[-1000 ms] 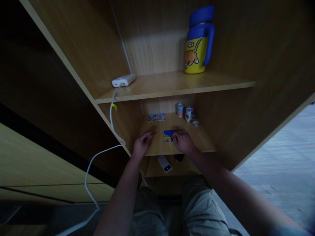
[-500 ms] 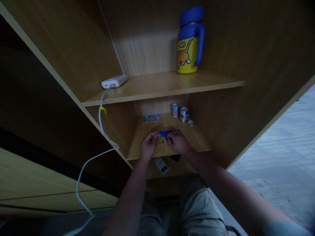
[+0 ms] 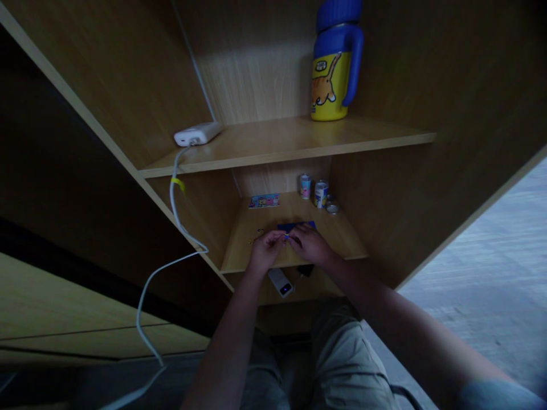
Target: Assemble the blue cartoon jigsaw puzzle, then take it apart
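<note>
Over the middle shelf, my left hand (image 3: 265,249) and my right hand (image 3: 310,244) are brought together, fingertips pinched. Between them is a small blue-and-yellow piece (image 3: 286,235), too small to name exactly. A flat blue card (image 3: 282,226) lies on the shelf just behind my fingers, mostly covered by the hands. To the left of my left hand are tiny bits (image 3: 260,230) that I cannot make out.
Small cans (image 3: 321,195) and a colourful picture card (image 3: 264,200) sit at the back of the middle shelf (image 3: 239,259). Above, the upper shelf holds a blue-and-yellow mug (image 3: 331,85) and a white device (image 3: 197,135) with a hanging cable (image 3: 143,310). A power bank (image 3: 281,282) lies below.
My left hand has moved right to meet my right hand, and both now pinch at the small piece. The yellow part of the blue card is no longer seen. The view has tilted slightly.
</note>
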